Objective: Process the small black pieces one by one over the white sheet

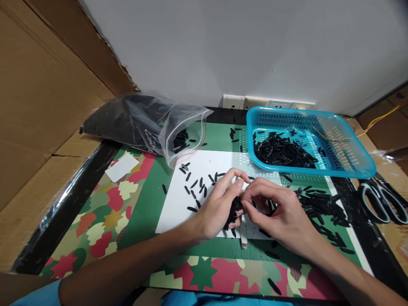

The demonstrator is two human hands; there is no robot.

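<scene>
My left hand [219, 204] is curled around a clump of small black elongated pieces [234, 210]. My right hand [279, 208] meets it, thumb and forefinger pinched at the edge of the clump; what sits between those fingertips is too small to make out. Below the hands, part of a slim white stick with a reddish end [244, 240] shows on the mat. A white sheet [174, 212] lies under both hands, with several loose black pieces [193, 194] scattered over its left half. More black pieces [321, 206] are heaped to the right of my right hand.
A blue perforated basket [347, 173] with black pieces inside stands at the back right. At the back left lies an open zip bag [134, 121] full of dark contents. Scissors [382, 202] rest at the right edge. A small white paper [121, 168] and cardboard [47, 72] are on the left.
</scene>
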